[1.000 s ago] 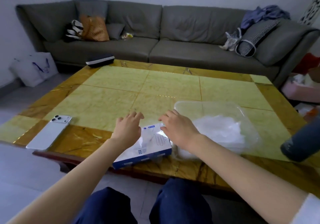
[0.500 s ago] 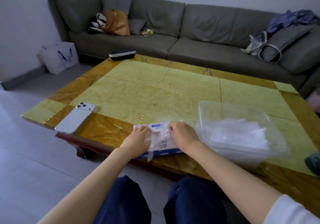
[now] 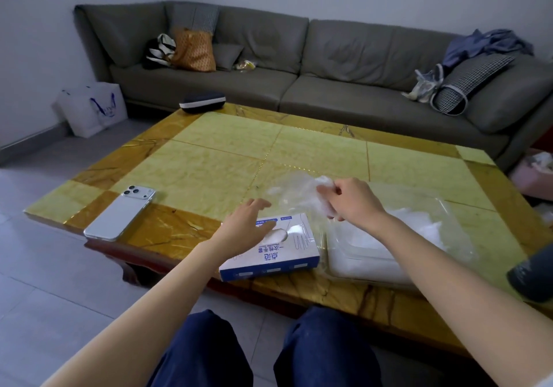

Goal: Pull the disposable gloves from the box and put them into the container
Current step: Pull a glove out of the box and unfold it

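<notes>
**Polished stone, thin film**

The table (image 3: 209,171) top is glossy, polished stone, yellow and amber. The glove (image 3: 294,190) is crinkled, translucent plastic film; the container (image 3: 443,202) smooth clear plastic; the glove box (image 3: 281,256) printed cardboard. The sofa (image 3: 344,54) looks matt grey.

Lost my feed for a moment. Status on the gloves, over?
Left hand flat on box, fingers straight. Right hand grips clear glove, raised above box, beside container. Nothing between glove and container.
</notes>
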A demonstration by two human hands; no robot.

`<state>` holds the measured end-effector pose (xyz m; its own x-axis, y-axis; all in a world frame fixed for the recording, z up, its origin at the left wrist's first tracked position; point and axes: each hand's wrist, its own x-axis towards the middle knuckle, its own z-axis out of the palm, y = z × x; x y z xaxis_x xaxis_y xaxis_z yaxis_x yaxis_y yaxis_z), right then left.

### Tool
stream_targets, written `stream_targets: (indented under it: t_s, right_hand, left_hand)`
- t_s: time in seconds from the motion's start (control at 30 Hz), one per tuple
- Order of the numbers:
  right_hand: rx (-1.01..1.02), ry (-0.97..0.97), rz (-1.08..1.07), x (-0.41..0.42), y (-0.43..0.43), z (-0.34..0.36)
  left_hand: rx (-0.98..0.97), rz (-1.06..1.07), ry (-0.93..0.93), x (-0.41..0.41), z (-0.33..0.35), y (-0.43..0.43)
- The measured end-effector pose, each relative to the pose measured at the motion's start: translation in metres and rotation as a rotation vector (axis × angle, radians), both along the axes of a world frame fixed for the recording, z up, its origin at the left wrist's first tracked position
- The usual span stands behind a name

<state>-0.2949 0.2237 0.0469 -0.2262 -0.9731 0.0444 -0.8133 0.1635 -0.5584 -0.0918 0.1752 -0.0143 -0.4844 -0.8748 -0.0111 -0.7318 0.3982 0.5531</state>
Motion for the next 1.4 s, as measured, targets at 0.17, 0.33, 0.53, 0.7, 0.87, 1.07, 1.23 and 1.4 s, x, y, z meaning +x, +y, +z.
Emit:
stream_targets:
  t_s: [0.17, 0.33, 0.53, 0.7, 0.87, 1.07, 1.23, 1.4]
  right_hand:
    - [0.075, -0.246, -0.061, -0.006, 0.011, 0.004]
    - [0.133, -0.403, -0.088, -0.010, 0.019, 0.003]
    - [0.171, -0.411, -0.113, -0.028, 0.025, -0.006]
    - [0.175, -0.310, -0.159, -0.049, 0.023, -0.007]
    - [-0.317, -0.180, -0.129, -0.041, 0.030, 0.021]
    - [-0.310, 0.060, 0.147, -0.012, 0.031, 0.036]
    - [-0.332, 0.105, 0.009, -0.025, 0.018, 0.026]
    - [-0.310, 0.049, -0.023, -0.047, 0.019, 0.019]
  left_hand:
    - [0.012, 0.004, 0.351, -0.036, 0.020, 0.022]
    - [0.013, 0.067, 0.561, -0.054, 0.028, 0.028]
    - [-0.033, 0.067, 0.558, -0.044, 0.045, 0.011]
    - [-0.191, 0.076, 0.374, -0.034, 0.065, -0.008]
    - [-0.371, 0.004, 0.178, -0.039, 0.091, -0.010]
    - [-0.462, -0.191, 0.015, -0.064, 0.116, 0.005]
    - [-0.433, -0.267, -0.014, -0.070, 0.124, 0.009]
    - [-0.330, -0.188, 0.004, -0.072, 0.115, 0.007]
